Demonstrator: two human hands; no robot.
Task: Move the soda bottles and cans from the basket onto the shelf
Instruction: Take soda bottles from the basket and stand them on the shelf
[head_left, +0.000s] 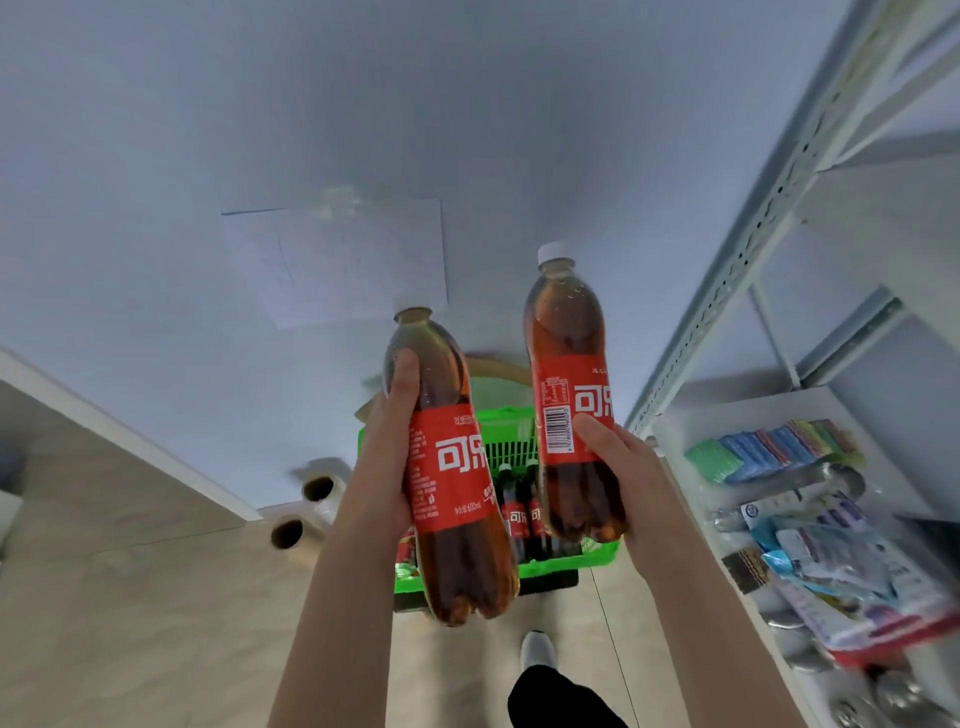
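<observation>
I hold two cola bottles with red labels up in front of me. My left hand (389, 447) grips the left bottle (452, 467) around its middle; its cap is not visible. My right hand (618, 467) grips the right bottle (569, 395), which has a white cap. Below and behind them a green basket (498, 421) stands on the floor, with smaller cola bottles (519, 514) upright inside. The white metal shelf (769, 405) rises at the right.
The shelf holds coloured sponges (774, 449), packaged goods (831, 561) and silver cans (893, 691) near the bottom right. Two rolls of clear film (304, 509) lie by the wall at the left. My foot in a white shoe (537, 647) is below the basket.
</observation>
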